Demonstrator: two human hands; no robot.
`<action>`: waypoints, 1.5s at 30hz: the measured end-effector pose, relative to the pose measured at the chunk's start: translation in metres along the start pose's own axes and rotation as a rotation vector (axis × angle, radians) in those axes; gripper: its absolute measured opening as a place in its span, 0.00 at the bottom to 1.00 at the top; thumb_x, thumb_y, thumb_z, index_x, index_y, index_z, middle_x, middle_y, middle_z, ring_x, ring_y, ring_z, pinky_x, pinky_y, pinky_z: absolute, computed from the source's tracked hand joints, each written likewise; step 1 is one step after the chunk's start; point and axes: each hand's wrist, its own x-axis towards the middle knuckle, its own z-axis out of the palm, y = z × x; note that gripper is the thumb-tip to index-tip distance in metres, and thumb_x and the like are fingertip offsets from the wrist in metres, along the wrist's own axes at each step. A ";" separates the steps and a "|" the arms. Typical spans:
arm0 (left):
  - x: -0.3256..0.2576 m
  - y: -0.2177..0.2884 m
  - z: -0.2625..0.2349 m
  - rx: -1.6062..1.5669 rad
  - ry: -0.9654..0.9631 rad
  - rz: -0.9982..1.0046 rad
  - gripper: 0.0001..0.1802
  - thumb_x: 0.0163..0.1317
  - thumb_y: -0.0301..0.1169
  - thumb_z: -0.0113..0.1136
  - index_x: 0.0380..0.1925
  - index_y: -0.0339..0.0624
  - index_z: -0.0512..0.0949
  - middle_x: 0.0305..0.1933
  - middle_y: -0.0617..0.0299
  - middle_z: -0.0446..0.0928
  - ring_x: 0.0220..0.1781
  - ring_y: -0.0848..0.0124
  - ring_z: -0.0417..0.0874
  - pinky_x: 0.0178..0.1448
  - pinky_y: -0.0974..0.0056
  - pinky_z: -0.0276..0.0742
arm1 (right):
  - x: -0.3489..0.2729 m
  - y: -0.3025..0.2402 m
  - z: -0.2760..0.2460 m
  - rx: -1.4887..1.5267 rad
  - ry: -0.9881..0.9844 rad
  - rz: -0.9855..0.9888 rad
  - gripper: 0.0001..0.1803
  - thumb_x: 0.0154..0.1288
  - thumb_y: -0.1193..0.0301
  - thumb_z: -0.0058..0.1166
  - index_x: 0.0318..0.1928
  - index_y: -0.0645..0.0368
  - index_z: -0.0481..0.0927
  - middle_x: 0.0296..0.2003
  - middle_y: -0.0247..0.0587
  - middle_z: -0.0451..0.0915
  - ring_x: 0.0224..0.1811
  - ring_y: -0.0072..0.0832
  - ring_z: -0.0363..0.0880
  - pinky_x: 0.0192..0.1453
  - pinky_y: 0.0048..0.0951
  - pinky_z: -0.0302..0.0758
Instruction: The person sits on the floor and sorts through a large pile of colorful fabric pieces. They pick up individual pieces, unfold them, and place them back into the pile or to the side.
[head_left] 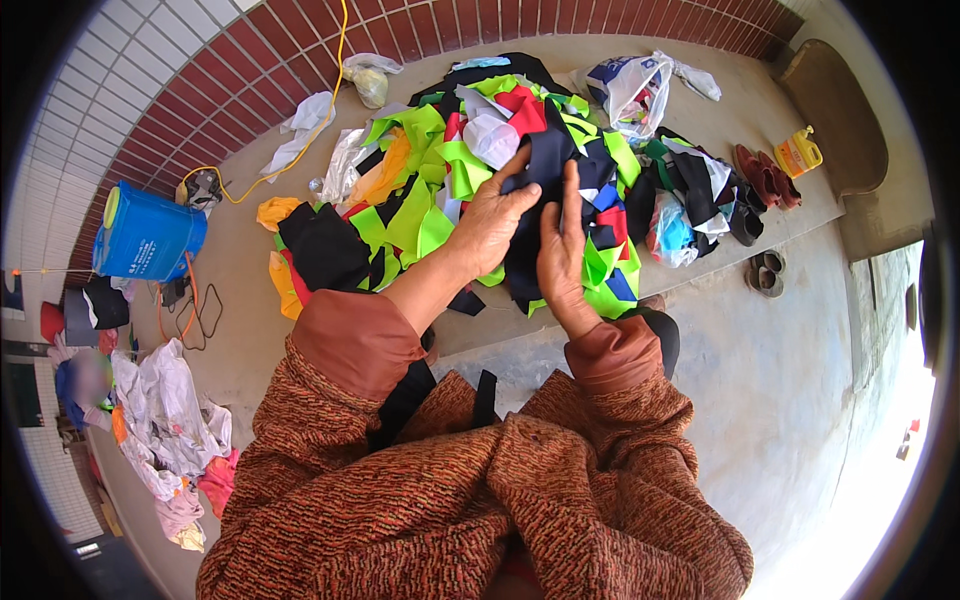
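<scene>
A dark navy-black piece of cloth (548, 148) stretches between my hands, above a heap of fabric scraps. My left hand (492, 222) grips its left side, thumb on top and fingers partly hidden behind. At the right edge of the cloth, my right hand (565, 255) pinches it between the thumb and fairly straight fingers. Below them spreads the scrap heap in lime green (405, 222), black (322, 248), red and orange. A whitish translucent bag or scrap (490, 140) lies on the heap just beyond my left hand.
A blue tank (150, 235) with a hose stands at left, near a yellow cord (240, 198). Crumpled pale cloths (165, 400) lie nearer. Toward the right are a white plastic bag (635, 95), dark red shoes (760, 178), black sandals (767, 274) and a yellow jug (800, 153).
</scene>
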 end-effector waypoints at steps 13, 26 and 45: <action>0.005 -0.003 -0.003 0.069 0.069 0.013 0.25 0.47 0.19 0.66 0.48 0.37 0.72 0.44 0.61 0.76 0.44 0.70 0.78 0.50 0.66 0.74 | -0.008 -0.002 0.002 0.118 -0.167 -0.056 0.59 0.51 0.56 0.62 0.69 0.59 0.31 0.69 0.50 0.38 0.70 0.38 0.42 0.70 0.33 0.45; 0.010 0.076 -0.055 0.010 0.305 0.155 0.22 0.43 0.14 0.64 0.41 0.36 0.73 0.37 0.56 0.78 0.38 0.66 0.81 0.45 0.58 0.79 | 0.013 0.022 -0.023 0.304 0.052 0.114 0.40 0.65 0.50 0.41 0.69 0.54 0.42 0.64 0.52 0.56 0.66 0.42 0.56 0.62 0.41 0.62; -0.043 0.145 -0.240 0.041 0.949 0.390 0.21 0.45 0.14 0.63 0.42 0.35 0.73 0.43 0.54 0.77 0.44 0.58 0.80 0.50 0.53 0.77 | 0.010 0.039 -0.017 0.309 -0.045 0.269 0.37 0.66 0.54 0.45 0.67 0.60 0.49 0.54 0.52 0.70 0.54 0.37 0.72 0.53 0.32 0.71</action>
